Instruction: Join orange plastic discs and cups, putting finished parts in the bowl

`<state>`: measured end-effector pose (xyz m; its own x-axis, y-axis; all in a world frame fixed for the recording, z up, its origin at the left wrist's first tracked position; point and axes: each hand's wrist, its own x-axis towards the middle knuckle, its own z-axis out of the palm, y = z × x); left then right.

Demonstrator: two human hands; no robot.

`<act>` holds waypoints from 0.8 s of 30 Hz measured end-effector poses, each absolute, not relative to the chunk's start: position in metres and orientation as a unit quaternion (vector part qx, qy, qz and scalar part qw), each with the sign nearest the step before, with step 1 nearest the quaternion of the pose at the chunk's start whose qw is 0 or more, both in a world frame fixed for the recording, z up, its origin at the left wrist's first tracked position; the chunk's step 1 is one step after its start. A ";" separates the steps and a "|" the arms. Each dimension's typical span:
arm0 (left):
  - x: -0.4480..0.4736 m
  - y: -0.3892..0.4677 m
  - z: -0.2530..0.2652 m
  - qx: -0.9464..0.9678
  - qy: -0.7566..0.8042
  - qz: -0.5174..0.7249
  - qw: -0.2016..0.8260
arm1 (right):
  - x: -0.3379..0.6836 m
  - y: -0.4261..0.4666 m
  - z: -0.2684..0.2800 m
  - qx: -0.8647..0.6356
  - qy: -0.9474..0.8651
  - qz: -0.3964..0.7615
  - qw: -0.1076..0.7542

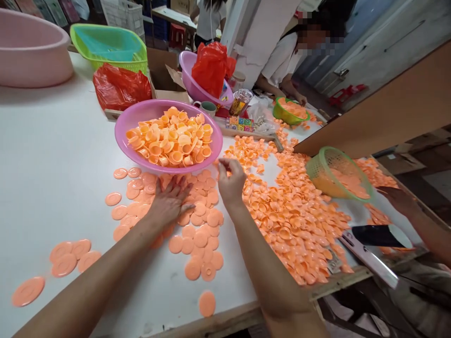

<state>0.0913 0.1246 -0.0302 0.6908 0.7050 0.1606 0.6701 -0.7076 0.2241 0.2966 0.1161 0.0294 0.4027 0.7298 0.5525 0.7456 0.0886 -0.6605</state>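
My left hand (171, 203) lies with fingers spread over a layer of flat, round orange plastic discs (200, 237) on the white table. Just beyond its fingertips stands a pink-purple basin (121, 141) heaped with small orange toy cups (176, 143). My right hand (231, 180) is raised beside the basin's right rim, its fingers curled together; whatever is between them, if anything, is hidden. To the right of that hand spreads a large pile of small orange cups (285, 216).
A green mesh basket (319, 171) lies tipped on the right, near a co-worker's hand (398, 199). A phone (369, 258) rests by the table edge. Behind the basin are a red plastic bag (121, 87), a mug (207, 108) and a green basket (120, 62). Another person works farther back.
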 end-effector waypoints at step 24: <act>0.052 -0.013 -0.021 0.963 0.168 0.142 0.156 | 0.333 -0.084 0.008 -0.797 -0.498 0.074 0.334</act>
